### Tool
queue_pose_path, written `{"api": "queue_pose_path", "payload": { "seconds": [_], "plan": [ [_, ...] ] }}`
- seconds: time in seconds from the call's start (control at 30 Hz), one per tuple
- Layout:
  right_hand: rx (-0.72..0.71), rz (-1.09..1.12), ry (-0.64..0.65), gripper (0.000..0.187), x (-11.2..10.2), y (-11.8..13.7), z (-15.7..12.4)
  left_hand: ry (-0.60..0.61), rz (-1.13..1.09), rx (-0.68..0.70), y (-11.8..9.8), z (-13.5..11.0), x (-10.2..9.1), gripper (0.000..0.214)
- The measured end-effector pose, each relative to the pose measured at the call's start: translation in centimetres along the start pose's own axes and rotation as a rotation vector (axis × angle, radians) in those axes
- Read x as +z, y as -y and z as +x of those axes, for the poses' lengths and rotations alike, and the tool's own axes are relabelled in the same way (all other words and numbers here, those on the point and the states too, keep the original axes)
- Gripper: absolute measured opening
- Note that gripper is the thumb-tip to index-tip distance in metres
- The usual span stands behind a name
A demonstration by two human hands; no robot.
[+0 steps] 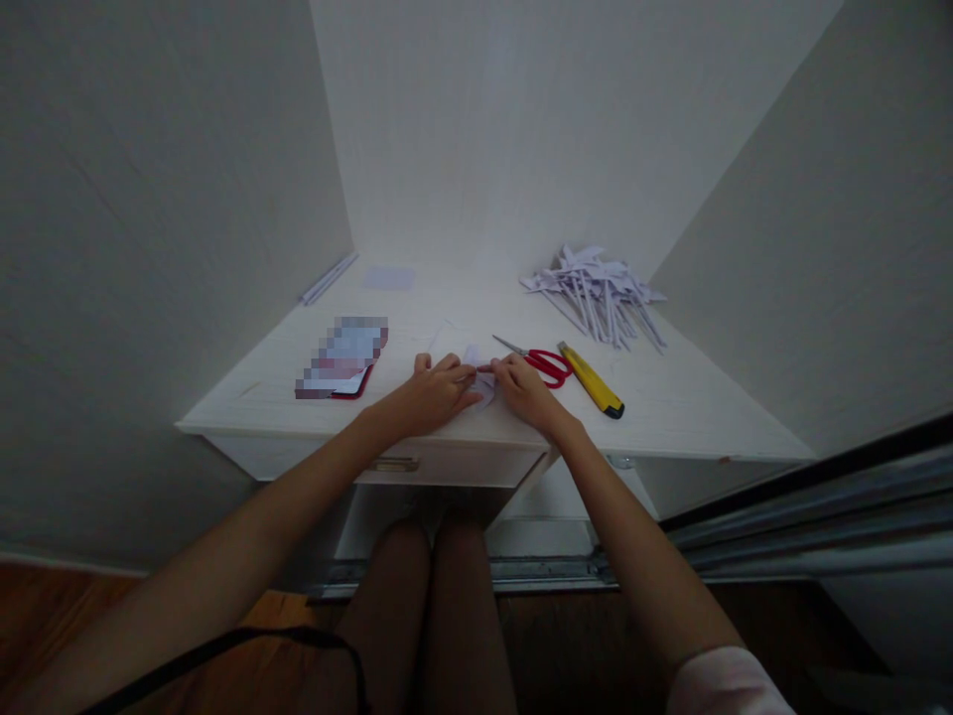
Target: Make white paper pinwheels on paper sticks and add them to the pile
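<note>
Both my hands rest on a small white piece of folded paper (480,382) near the front edge of a white desk (670,412). My left hand (436,392) lies over its left part with fingers curled and fingertips pinching the paper. My right hand (525,385) presses on its right side, fingertips meeting the left hand's. Most of the paper is hidden under the hands. Red-handled scissors (543,362) lie just right of my right hand, with a yellow utility knife (592,380) beside them.
A pile of folded white paper pieces with long stems (596,288) lies at the back right. A phone in a red case (342,362) lies to the left. A paper sheet (387,278) and a thin strip (328,278) lie at the back. A drawer handle (394,464) sits below.
</note>
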State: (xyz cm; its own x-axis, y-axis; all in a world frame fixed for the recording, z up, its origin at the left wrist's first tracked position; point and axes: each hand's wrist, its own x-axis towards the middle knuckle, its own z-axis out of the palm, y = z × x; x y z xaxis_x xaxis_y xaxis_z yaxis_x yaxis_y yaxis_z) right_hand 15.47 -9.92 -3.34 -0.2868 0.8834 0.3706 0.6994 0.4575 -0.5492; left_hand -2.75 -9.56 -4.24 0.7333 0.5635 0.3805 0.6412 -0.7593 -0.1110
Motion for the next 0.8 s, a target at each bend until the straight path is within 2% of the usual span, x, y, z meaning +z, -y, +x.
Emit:
{"api": "queue_pose_path", "payload": {
  "seconds": [0.37,0.6,0.7,0.8],
  "plan": [
    [-0.037,-0.122,0.031,0.039,0.5,0.1,0.0,-0.016,-0.074,0.009,0.1,0.1,-0.1,0.037],
    [0.119,-0.201,0.033,0.030,0.2,1.1,0.3,-0.162,-0.135,-0.140,0.2,-1.3,-1.5,0.029],
    [0.211,-0.149,0.047,0.031,0.1,1.9,0.4,-0.112,-0.123,-0.068,0.1,-2.0,-1.6,0.027],
    [0.269,-0.169,0.063,0.041,0.0,2.5,0.2,-0.055,-0.078,-0.032,0.0,-2.1,-1.5,0.027]
  ]
}}
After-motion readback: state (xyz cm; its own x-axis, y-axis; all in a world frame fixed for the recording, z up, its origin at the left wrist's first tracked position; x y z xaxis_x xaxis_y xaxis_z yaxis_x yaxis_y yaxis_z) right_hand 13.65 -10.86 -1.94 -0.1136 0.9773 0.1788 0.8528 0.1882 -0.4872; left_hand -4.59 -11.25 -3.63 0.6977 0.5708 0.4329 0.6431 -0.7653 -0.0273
